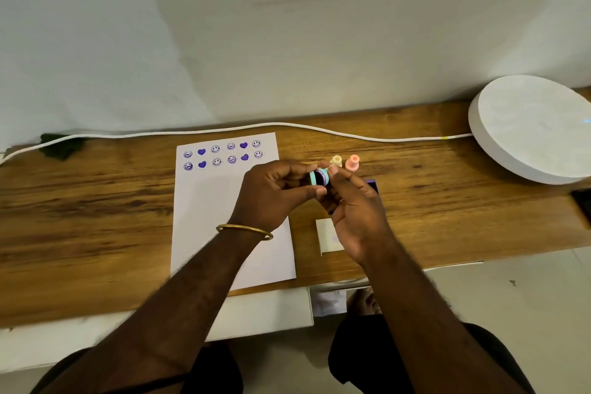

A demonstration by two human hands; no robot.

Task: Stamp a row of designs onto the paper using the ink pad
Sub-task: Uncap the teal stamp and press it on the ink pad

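Observation:
A white sheet of paper (208,221) lies on the wooden desk, with two rows of purple stamped faces and hearts (223,155) near its far edge. My left hand (275,192) pinches a small teal stamp (316,177) just right of the paper, its purple inked face turned sideways. My right hand (355,211) has its fingers curled against the same stamp from the right. The purple ink pad (372,185) peeks out behind my right hand, mostly hidden. A cream stamp (335,160) and a pink stamp (352,164) stand upright just beyond my fingers.
A white lid or card (326,235) lies by my right wrist. A white cable (287,128) runs along the desk's (96,201) far edge to a large round white device (534,128) at the right. A dark green object (60,145) sits at the far left.

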